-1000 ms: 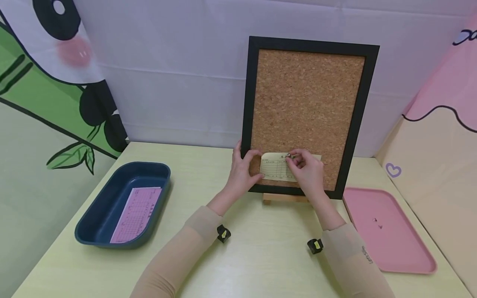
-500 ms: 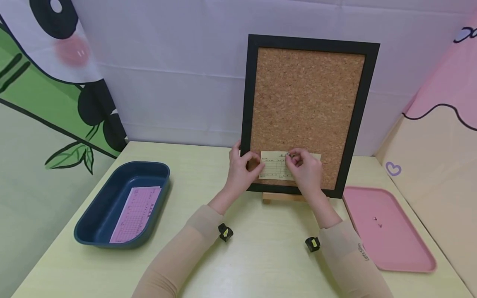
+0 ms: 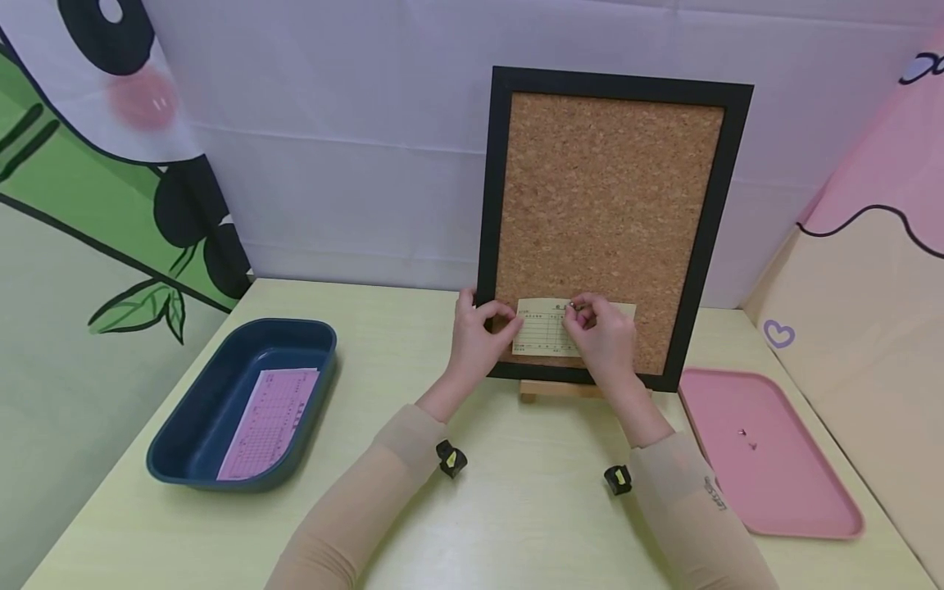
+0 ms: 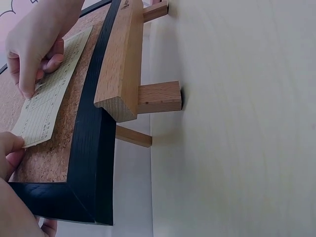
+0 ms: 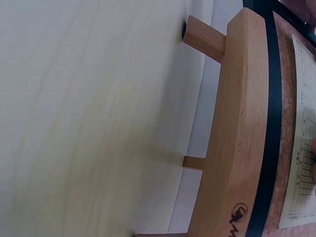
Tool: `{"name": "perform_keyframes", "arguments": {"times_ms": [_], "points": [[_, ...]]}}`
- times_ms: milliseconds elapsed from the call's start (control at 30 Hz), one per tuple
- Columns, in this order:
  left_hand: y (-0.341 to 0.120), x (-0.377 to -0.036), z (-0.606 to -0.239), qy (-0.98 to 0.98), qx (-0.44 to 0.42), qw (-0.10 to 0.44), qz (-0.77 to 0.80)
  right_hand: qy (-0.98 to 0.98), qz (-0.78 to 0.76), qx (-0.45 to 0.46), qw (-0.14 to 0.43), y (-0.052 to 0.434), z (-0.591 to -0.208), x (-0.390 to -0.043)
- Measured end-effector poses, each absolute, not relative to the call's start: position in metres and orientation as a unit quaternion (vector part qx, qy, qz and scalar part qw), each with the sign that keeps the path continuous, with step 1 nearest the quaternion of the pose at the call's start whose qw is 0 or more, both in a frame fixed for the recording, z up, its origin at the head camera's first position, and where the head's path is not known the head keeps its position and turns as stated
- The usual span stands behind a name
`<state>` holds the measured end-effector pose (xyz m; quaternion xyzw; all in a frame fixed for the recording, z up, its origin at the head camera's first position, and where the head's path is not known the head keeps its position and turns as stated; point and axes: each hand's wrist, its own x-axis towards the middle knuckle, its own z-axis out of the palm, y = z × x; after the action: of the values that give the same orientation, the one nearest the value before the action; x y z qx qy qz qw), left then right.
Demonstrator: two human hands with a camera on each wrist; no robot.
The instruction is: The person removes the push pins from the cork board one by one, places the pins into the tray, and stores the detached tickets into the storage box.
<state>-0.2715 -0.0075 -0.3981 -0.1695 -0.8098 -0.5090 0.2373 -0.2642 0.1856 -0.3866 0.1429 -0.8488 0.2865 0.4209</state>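
A pale yellow printed slip (image 3: 542, 332) lies over the lower part of a black-framed corkboard (image 3: 612, 188). My left hand (image 3: 475, 336) is at the board's lower left, thumb and index finger pinching the slip's left edge; other fingers reach behind the frame, as the left wrist view shows. At the slip's top middle, my right hand (image 3: 608, 332) pinches a small shiny pushpin (image 3: 571, 306) between thumb and index finger. That hand covers much of the slip's right half. In the right wrist view, part of the slip (image 5: 301, 173) shows with only a bit of the hand.
A wooden easel (image 4: 121, 64) supports the board on the pale table (image 3: 516, 508). To the left stands a deep blue tub (image 3: 165, 442) holding pink printed slips (image 3: 269, 422). On the right, a pink tray (image 3: 796, 492) holds a few tiny pins (image 3: 752, 447). A cloth backdrop (image 3: 354, 205) hangs behind.
My left thumb has moved up along the slip's left edge from its lower corner, and the slip's top left corner looks flatter. My right hand has hardly moved.
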Motion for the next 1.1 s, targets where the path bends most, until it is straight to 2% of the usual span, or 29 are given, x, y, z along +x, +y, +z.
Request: {"name": "perform_keyframes", "arguments": {"times_ms": [1100], "points": [[-0.007, -0.2709, -0.3998, -0.807, -0.168, 0.23, -0.517, -0.838, 0.265, 0.17, 0.446, 0.1865, -0.3902, -0.2694]]}}
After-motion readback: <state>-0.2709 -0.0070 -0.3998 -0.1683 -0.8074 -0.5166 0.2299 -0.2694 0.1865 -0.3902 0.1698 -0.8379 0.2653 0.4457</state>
